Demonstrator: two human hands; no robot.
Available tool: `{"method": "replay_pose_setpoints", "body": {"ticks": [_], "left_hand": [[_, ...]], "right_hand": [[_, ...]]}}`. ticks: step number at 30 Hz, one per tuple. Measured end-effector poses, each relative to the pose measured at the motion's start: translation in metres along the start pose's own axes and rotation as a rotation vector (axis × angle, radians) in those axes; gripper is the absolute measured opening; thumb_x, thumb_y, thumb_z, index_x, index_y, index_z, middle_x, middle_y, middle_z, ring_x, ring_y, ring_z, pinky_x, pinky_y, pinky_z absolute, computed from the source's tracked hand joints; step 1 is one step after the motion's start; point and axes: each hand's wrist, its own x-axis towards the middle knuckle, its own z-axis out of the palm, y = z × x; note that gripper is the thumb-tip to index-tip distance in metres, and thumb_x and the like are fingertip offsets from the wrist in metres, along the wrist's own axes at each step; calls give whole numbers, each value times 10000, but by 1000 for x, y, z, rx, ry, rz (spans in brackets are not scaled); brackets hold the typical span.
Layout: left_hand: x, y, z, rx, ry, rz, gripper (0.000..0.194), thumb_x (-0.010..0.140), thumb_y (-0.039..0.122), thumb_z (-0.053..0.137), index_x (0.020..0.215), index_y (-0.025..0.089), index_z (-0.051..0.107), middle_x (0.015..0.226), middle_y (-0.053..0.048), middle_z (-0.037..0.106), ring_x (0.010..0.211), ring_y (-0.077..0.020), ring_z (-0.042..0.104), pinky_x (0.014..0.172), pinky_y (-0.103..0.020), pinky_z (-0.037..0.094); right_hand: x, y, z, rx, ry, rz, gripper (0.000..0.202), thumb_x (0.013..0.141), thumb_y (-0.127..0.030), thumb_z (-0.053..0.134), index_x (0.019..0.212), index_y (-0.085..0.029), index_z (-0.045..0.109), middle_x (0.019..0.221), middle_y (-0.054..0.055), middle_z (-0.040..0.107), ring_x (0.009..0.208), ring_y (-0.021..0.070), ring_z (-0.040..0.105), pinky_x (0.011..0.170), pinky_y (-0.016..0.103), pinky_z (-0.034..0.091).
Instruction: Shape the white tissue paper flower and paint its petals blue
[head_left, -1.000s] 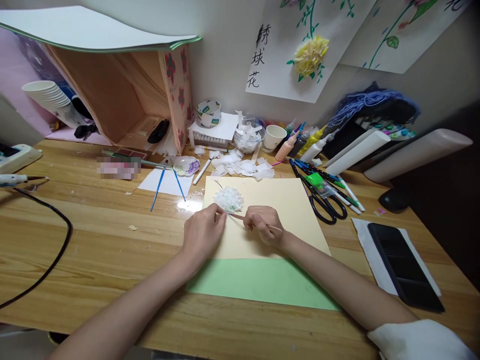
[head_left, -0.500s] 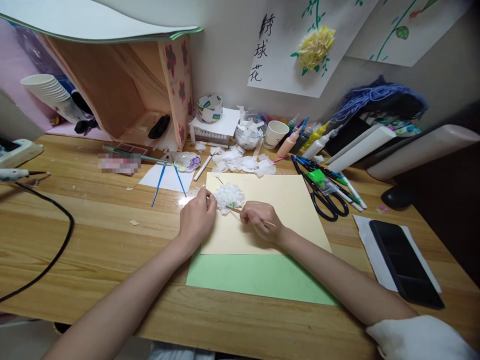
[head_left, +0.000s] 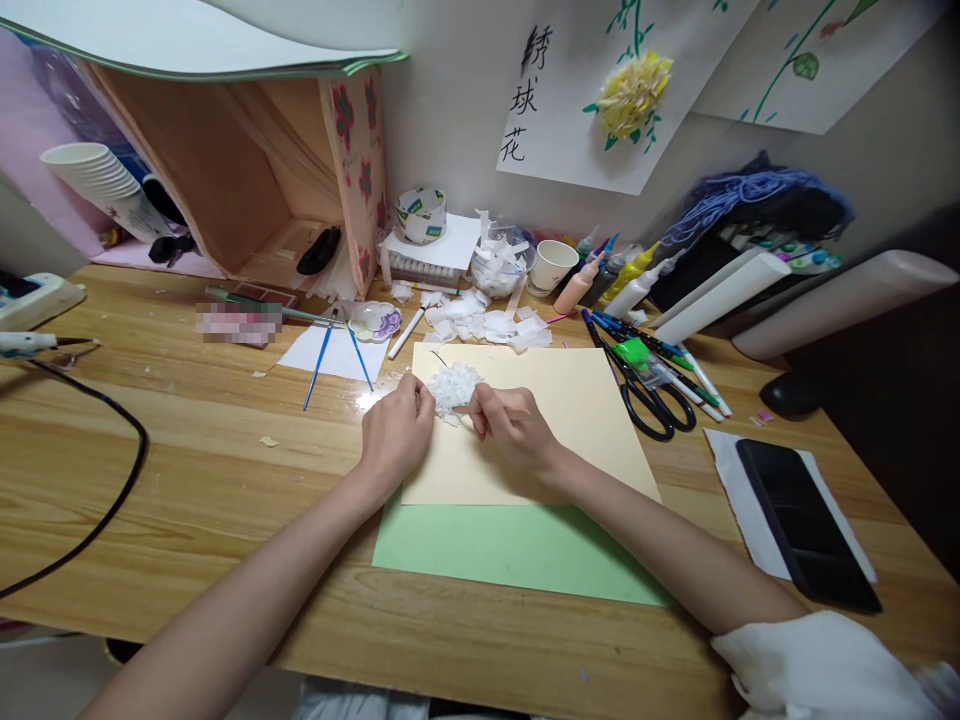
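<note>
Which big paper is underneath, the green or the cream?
The green sheet: its near strip shows, but the cream sheet, with the white flower, lies over it.

A glossy wood-grained table (head_left: 225, 520) carries a green sheet (head_left: 510, 552) near its front edge (a cream sheet (head_left: 600, 440) overlaps most of it). To the right lie black-handled scissors (head_left: 655, 398), a dark mouse (head_left: 793, 396) and a white paper (head_left: 726, 453) under a black slab (head_left: 806, 520); farther back are white paper scraps (head_left: 480, 322), squeeze bottles (head_left: 577, 286) and, leftward, another white sheet (head_left: 337, 358) beneath blue brushes (head_left: 318, 368).
</note>
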Motion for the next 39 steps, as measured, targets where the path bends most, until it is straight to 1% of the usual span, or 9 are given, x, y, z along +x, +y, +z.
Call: {"method": "replay_pose_setpoints", "body": {"ticks": [2,5,13,16,22,27,32,35,39], "left_hand": [[0,0,0,-2,-4,-2,247,940,296,333,929,209,564,853,-60,700,786,-222,641,584,-282,322],[0,0,1,-2,0,0,246,941,293,334,934,209,565,851,-61,699,789,-224,642,585,-282,323],[0,0,2,-1,7,-3,237,933,296,336,910,213,557,830,-56,690,760,-223,634,576,-284,301],[0,0,2,3,6,-3,240,936,298,334,921,215,559,833,-56,693,771,-229,639,585,-285,316],[0,2,0,12,-10,-12,252,935,299,333,935,212,570,875,-68,703,799,-234,642,596,-285,339],[0,2,1,41,-17,-10,270,937,303,324,956,207,576,876,-72,705,801,-229,643,617,-284,361],[0,2,3,91,-15,6,276,938,298,320,971,197,574,855,-80,704,784,-233,648,622,-289,371],[0,3,4,114,-13,18,276,940,299,315,964,197,570,849,-80,706,774,-239,651,607,-295,362],[0,4,3,133,-31,16,280,945,300,309,977,194,567,861,-83,711,775,-235,654,614,-294,366]], "right_hand": [[-2,1,-4,89,35,42,583,968,-497,263,505,-200,457,474,-13,487,465,99,473,529,253,374],[-6,4,-9,127,51,62,608,960,-522,261,478,-200,447,452,-15,472,444,98,455,528,258,377],[-5,6,-6,40,-32,-58,586,975,-476,246,494,-201,439,480,-11,483,475,93,464,557,247,378],[-3,5,-5,52,-33,-50,590,968,-495,251,493,-200,439,481,-9,488,474,95,469,550,247,382],[-1,3,-3,165,5,36,589,936,-563,298,506,-200,472,471,-12,498,455,95,482,537,249,402],[4,0,2,317,99,211,583,894,-611,362,513,-188,488,446,-8,527,425,95,498,486,235,405],[15,-4,7,408,177,389,591,846,-677,376,526,-187,464,400,-5,534,369,98,507,399,214,368],[17,-7,7,399,161,396,586,853,-664,379,528,-184,466,411,-4,545,374,95,513,403,210,371],[13,-14,1,345,122,314,576,875,-626,386,518,-184,478,422,-7,539,404,99,514,448,226,385]]}}
